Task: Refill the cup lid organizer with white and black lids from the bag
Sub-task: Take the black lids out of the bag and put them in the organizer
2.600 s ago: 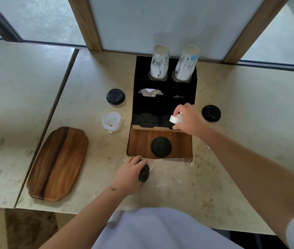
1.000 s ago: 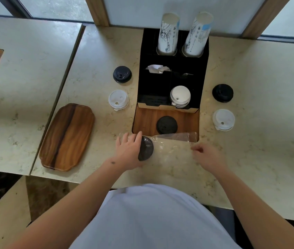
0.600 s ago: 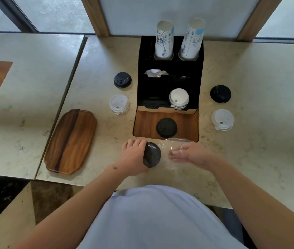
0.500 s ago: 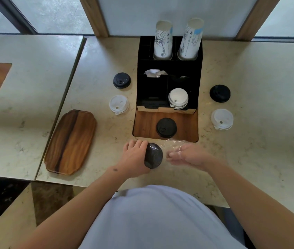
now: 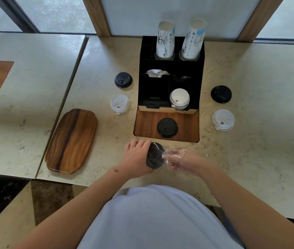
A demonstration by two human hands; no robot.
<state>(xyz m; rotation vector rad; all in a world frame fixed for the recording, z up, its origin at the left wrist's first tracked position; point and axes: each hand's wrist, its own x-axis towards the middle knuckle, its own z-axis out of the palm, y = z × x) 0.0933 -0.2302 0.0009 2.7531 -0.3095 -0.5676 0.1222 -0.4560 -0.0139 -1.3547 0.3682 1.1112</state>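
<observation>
The black lid organizer [image 5: 153, 90] stands at the back centre, with a stack of white lids [image 5: 179, 98] in its front right slot. Its front left slot looks dark and I cannot tell what it holds. A clear plastic bag [image 5: 169, 154] lies near the table's front edge with black lids [image 5: 154, 155] inside. My left hand [image 5: 136, 159] grips the black lids through the bag. My right hand [image 5: 182, 159] is pushed into the bag's open end, plastic draped over its fingers, right beside the lids.
Loose lids lie around the organizer: a black lid [image 5: 123, 80] and a white lid [image 5: 120, 104] to the left, a black lid [image 5: 221, 94] and a white lid [image 5: 223, 120] to the right, one black lid [image 5: 167, 127] on the wooden inset [image 5: 146, 123]. A wooden tray [image 5: 71, 141] lies left. Two paper cup stacks [image 5: 166, 40] stand behind.
My right hand left white lids in the organizer's right slot, came back to the bag and went into its open end. My left hand has tipped the black lids upward.
</observation>
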